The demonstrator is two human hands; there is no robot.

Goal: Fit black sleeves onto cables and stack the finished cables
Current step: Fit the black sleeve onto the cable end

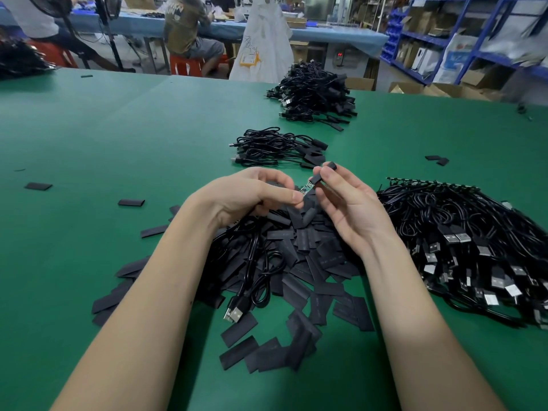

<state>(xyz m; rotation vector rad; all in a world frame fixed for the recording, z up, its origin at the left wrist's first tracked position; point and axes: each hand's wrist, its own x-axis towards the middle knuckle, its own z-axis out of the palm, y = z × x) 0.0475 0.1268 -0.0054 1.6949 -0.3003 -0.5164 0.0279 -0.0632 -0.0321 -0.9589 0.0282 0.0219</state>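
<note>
My left hand (252, 192) pinches the small circuit-board end (305, 188) of a black cable whose cord and USB plug (234, 314) trail down over the heap below. My right hand (347, 200) pinches a black sleeve (321, 175), its open end over the board's tip. Under both hands lies a heap of loose flat black sleeves (299, 262). A small stack of sleeved cables (278, 148) sits just beyond my hands, and a larger one (317, 94) farther back.
A big pile of bare cables with USB plugs (462, 241) lies at the right on the green table (103, 137). Stray sleeves (38, 186) dot the left side. Beyond the far edge, seated people, a white bag (262, 46) and blue shelves (462, 34).
</note>
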